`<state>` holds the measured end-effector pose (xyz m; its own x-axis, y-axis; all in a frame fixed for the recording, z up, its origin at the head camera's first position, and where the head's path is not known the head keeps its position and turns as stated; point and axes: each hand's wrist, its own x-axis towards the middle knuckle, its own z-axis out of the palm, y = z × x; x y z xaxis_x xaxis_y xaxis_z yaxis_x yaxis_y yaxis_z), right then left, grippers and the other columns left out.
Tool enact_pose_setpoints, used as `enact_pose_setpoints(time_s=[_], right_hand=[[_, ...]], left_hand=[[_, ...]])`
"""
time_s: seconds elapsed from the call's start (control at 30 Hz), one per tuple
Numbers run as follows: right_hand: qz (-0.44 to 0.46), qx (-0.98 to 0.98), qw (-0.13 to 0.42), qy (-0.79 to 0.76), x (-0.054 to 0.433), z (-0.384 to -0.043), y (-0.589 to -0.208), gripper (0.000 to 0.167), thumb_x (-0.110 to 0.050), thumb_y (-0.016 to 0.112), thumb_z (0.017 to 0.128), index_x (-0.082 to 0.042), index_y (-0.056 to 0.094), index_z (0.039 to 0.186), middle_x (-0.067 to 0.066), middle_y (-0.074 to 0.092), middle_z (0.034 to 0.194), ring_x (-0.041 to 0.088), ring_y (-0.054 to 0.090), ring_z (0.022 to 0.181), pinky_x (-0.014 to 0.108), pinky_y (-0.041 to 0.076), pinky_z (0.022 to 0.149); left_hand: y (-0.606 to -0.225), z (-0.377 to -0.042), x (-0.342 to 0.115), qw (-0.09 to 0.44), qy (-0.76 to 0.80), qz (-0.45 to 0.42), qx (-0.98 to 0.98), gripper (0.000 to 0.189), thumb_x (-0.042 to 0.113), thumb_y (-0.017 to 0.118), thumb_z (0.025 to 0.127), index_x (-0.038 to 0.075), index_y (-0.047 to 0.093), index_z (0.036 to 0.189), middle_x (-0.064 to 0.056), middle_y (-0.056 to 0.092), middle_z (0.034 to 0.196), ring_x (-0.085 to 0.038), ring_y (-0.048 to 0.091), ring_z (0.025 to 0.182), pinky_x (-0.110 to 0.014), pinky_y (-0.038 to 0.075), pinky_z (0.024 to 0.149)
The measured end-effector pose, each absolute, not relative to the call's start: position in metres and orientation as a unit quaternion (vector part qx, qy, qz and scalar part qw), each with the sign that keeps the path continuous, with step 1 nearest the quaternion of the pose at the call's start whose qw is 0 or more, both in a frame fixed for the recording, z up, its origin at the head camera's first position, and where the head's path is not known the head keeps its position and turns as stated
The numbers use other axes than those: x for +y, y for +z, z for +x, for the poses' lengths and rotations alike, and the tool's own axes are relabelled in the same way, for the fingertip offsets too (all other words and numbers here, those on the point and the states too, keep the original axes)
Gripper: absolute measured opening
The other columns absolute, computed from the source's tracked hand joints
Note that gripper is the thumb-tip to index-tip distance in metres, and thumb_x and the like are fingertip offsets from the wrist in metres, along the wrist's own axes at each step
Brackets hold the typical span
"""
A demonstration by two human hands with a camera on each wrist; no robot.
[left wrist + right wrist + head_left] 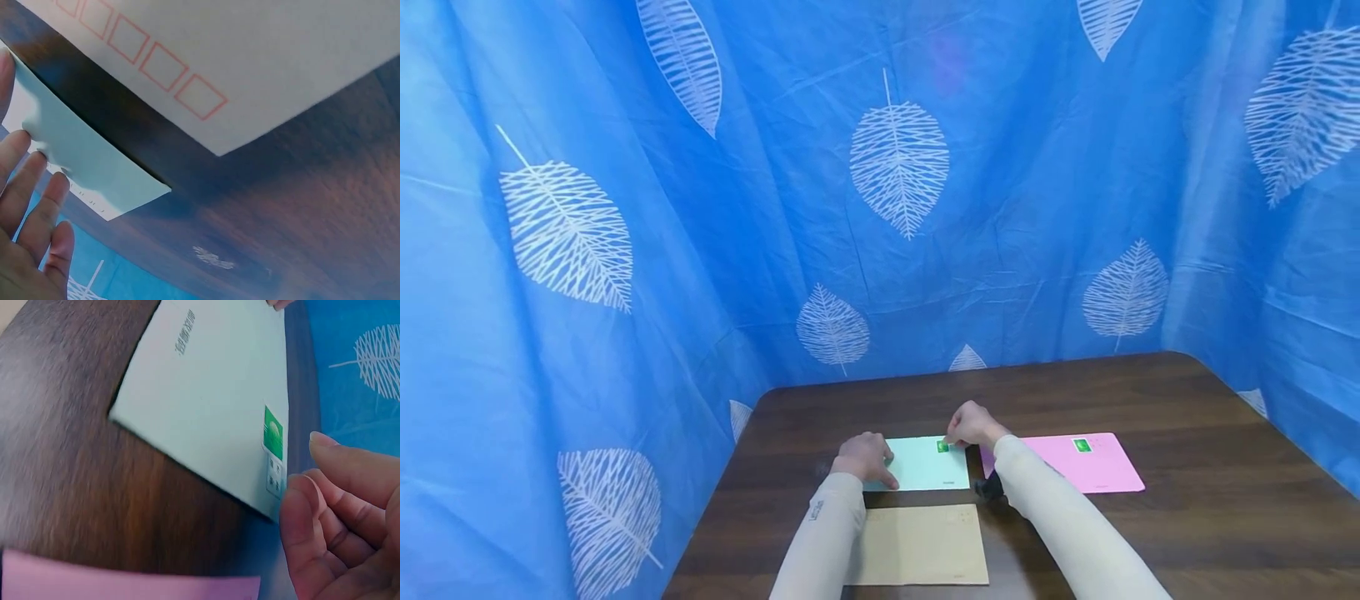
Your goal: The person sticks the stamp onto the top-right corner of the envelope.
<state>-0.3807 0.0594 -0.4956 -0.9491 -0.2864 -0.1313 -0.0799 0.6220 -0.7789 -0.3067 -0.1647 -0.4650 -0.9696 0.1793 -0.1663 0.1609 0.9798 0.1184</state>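
Note:
A mint-green envelope [917,468] lies flat on the table. A green stamp [273,433] sits near its top right corner, beside a small printed box. My left hand [861,458] rests on the envelope's left part, and its fingertips [58,181] touch the paper. At the top right corner is my right hand [973,423], close to the stamp. Its thumb and index finger stand apart with nothing between them, and the other fingers are loosely bent. The envelope's left end is partly hidden under the left hand in the head view.
A pink envelope [1105,471] with its own green stamp [1082,445] lies to the right, partly behind the right sleeve. Nearer me is a tan envelope [925,546] with red printed boxes [200,97]. A blue leaf-patterned curtain [1000,208] surrounds the dark wooden table [1225,467].

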Motion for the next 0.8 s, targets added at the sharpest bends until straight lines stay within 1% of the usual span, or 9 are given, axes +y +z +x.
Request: enact_pose_setpoints(time_s=[0.17,0.37,0.53,0.63,0.8], right_hand=[[-0.106,0.889,0.123,-0.427,0.069,-0.38,-0.492,0.009,-0.002,0.079,0.082,-0.001,0.072,0.075,0.004,0.066,0.07,0.013,0.061,0.064,0.027,0.057,0.063],[-0.116,0.884,0.127,-0.435,0.082,-0.378,-0.492,0.006,-0.003,0.078,0.082,0.0,0.074,0.079,0.004,0.066,0.068,0.013,0.061,0.064,0.026,0.056,0.064],[-0.134,0.88,0.128,-0.436,0.091,-0.374,-0.489,0.005,-0.004,0.078,0.083,0.0,0.075,0.082,0.004,0.068,0.071,0.014,0.063,0.067,0.029,0.057,0.066],[-0.145,0.878,0.125,-0.438,0.095,-0.372,-0.486,0.005,-0.003,0.077,0.083,0.001,0.075,0.085,0.005,0.07,0.074,0.015,0.064,0.069,0.031,0.058,0.068],[-0.157,0.877,0.124,-0.437,0.105,-0.368,-0.481,0.006,-0.003,0.078,0.083,0.001,0.075,0.087,0.005,0.071,0.077,0.014,0.064,0.07,0.031,0.058,0.068]], left_hand=[[-0.465,-0.307,-0.168,0.082,0.057,0.091,0.991,0.055,0.042,0.091,0.069,0.015,0.077,0.114,-0.001,0.075,0.117,-0.019,0.069,0.1,-0.039,0.06,0.081],[-0.475,-0.31,-0.169,0.076,0.059,0.103,0.99,0.058,0.048,0.089,0.069,0.015,0.077,0.115,-0.002,0.075,0.117,-0.019,0.069,0.101,-0.038,0.059,0.085],[-0.479,-0.312,-0.168,0.074,0.076,0.103,0.989,0.06,0.052,0.088,0.069,0.016,0.077,0.116,-0.003,0.074,0.119,-0.018,0.068,0.1,-0.04,0.059,0.088],[-0.478,-0.311,-0.167,0.075,0.095,0.091,0.989,0.061,0.051,0.088,0.068,0.017,0.076,0.117,-0.003,0.073,0.121,-0.019,0.067,0.102,-0.042,0.058,0.089],[-0.471,-0.306,-0.166,0.073,0.107,0.095,0.987,0.06,0.049,0.088,0.07,0.018,0.075,0.12,-0.004,0.072,0.124,-0.023,0.066,0.11,-0.046,0.057,0.093]])
